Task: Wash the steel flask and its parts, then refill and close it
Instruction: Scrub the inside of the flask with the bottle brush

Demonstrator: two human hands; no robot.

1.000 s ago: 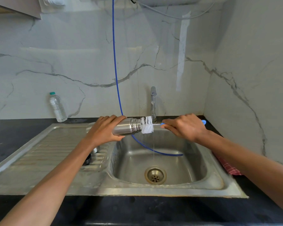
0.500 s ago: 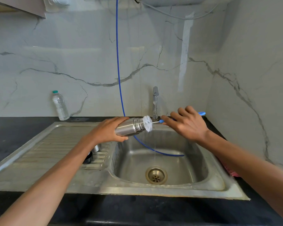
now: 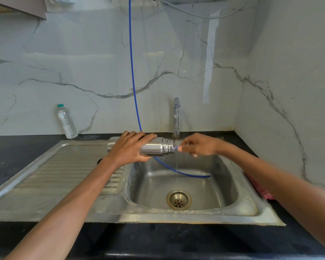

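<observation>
The steel flask [image 3: 154,147] lies level above the sink's left rim, mouth pointing right. My left hand [image 3: 129,147] grips its body. My right hand [image 3: 197,146] pinches the blue handle of the bottle brush [image 3: 176,147] right at the flask's mouth; the white bristles are hidden inside the flask. A thin stream of water falls from the tap [image 3: 176,117] just past the mouth into the sink [image 3: 233,184].
A blue hose [image 3: 133,81] hangs from above and curls into the basin. A clear plastic bottle [image 3: 66,121] stands on the black counter at the back left. The ribbed drainboard [image 3: 64,175] lies left; a red cloth [image 3: 261,188] lies right of the sink. Marble walls close the back and right.
The brush head has gone from outside the flask's mouth to inside it. My right hand moved left along the handle and now pinches it close to the mouth.
</observation>
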